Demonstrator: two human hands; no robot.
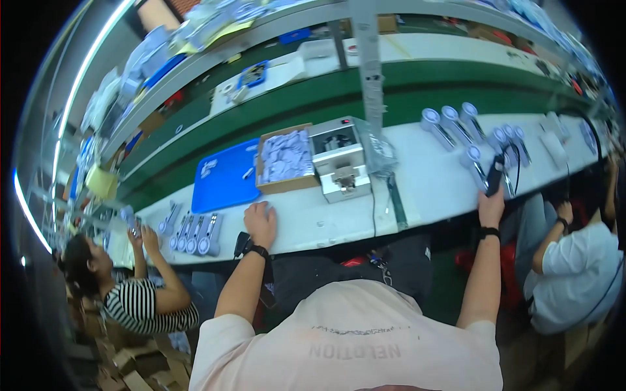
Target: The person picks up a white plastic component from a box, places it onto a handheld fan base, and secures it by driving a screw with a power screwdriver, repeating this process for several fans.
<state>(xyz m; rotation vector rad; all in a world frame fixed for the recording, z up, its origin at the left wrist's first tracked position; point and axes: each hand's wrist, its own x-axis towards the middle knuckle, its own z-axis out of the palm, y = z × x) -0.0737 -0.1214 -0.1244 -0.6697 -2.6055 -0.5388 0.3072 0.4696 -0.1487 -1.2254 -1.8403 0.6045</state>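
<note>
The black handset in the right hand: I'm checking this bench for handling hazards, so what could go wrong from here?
The right hand grips the black handset near the table edge, so it could drop. It may also knock the grey handles beside it. The left hand lies flat, holding nothing.

Glossy blue plastic tray (225,177), seemingly cardboard box (285,163)

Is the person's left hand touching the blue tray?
Apart. The head view shows the left hand flat on the white table, bare tabletop between it and the blue tray.
</note>
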